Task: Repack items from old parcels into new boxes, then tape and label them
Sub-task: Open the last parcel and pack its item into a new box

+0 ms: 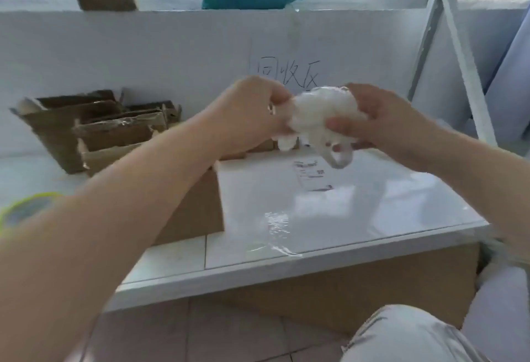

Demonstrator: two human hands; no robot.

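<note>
Nearest, a knee in pale grey trousers [401, 333] is seen over the tiled floor. The white tiled ledge [172, 264] is crossed next, its near edge free. On it a glossy white flat parcel [358, 206] is laid, mostly bare, with a crumpled clear film strip [278, 229] near its front edge and a printed shipping label [312, 175] too small to be read. A yellow-rimmed tape roll [25, 212] is glimpsed far left. Above the parcel's far edge, a crumpled white plastic wad [321, 112] is gripped at both ends, the left hand [252, 112] and right hand [381, 120] curled round it. Opened brown cardboard boxes [94, 129] are piled far left. Behind, handwritten characters [286, 74], seemingly 回收区, are marked on the white wall.
</note>
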